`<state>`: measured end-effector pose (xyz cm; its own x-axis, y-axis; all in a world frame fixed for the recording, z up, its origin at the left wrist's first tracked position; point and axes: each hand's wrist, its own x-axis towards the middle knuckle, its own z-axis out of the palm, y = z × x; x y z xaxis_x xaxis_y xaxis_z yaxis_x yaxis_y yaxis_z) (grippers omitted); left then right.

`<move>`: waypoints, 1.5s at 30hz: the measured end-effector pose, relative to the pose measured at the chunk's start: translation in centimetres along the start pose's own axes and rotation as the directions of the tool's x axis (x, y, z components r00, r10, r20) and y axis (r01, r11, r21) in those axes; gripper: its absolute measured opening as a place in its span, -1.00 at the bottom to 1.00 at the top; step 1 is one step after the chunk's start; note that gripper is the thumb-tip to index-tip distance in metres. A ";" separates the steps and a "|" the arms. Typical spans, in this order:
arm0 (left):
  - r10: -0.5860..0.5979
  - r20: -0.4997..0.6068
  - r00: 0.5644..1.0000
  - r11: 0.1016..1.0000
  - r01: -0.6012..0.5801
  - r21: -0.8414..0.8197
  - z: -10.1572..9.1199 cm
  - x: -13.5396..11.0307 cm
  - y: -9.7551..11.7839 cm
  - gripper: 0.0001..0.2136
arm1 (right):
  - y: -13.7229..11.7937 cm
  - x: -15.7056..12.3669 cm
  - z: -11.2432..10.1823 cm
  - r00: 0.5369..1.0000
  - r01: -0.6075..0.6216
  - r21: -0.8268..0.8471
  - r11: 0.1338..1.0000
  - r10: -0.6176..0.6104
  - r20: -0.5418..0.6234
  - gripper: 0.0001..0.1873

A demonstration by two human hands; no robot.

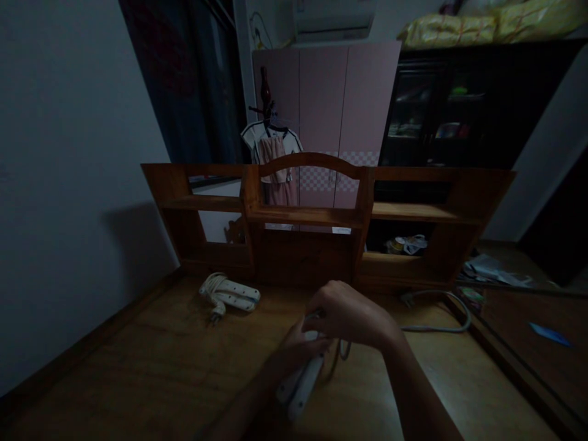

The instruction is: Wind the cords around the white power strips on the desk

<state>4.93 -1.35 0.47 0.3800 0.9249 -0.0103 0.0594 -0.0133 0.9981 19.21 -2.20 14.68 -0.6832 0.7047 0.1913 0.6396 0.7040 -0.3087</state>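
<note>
1. Wooden surface (151, 380) beneath both hands. Leaves open room left of the left hand, out to the wall (68, 184), and right of the right forearm, out to a raised edge (509, 364).
2. Wooden shelf (305, 214) beyond both hands. Limits forward room past the right knuckles.
3. Right hand (344, 309), above and ahead of the left. Fingers bent, apparently pinching cord (345, 350) at the strip's far end; exact grip dim.
4. Left hand (298, 349), wrapped around the power strip (306, 384), likely to steady it.
5. Held strip under the left hand, slanting bodyward, near end uncovered. Probably angled to bring the far end within right-hand reach.
6. Second power strip (241, 291), beyond and left of the left hand, cord wrapped round one end, presumably for tidiness.
7. Grey cable (436, 329) right of the right wrist, curving back to a plug (407, 299). Any join hidden behind the wrist.
</note>
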 end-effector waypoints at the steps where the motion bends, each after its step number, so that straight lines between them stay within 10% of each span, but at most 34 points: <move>1: -0.006 0.044 0.999 0.995 0.002 0.102 0.3 0.0 0.0 -0.77 | 0.4 0.2 0.1 1.000 0.004 0.025 1.000 -0.005 0.018 -0.91; 10: -0.039 0.244 0.969 0.972 -0.020 0.236 0.8 -0.9 0.5 -0.58 | 6.8 1.3 1.5 0.993 -0.102 0.373 0.922 0.071 0.096 -0.70; 20: 0.022 -0.049 0.999 0.998 -0.025 -0.063 1.4 0.3 -1.4 -0.50 | 12.5 3.1 5.7 0.982 -0.176 0.581 0.795 0.102 0.159 -0.62; 33: 0.006 -0.448 0.894 0.975 -0.105 -0.196 -0.6 2.7 -2.6 -0.52 | 14.2 4.5 9.2 0.961 -0.265 0.353 0.897 0.218 0.169 -0.67; 45: -0.040 -0.483 0.875 0.888 -0.190 -0.418 -3.2 3.9 -1.7 -0.55 | 13.6 1.4 4.6 0.941 -0.335 0.173 0.926 0.338 0.012 -0.74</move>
<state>3.34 3.51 -1.11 -0.1155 0.9931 -0.0198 -0.4054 -0.0290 0.9137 25.34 7.92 6.47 -0.4308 0.9001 0.0641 0.7604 0.4004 -0.5113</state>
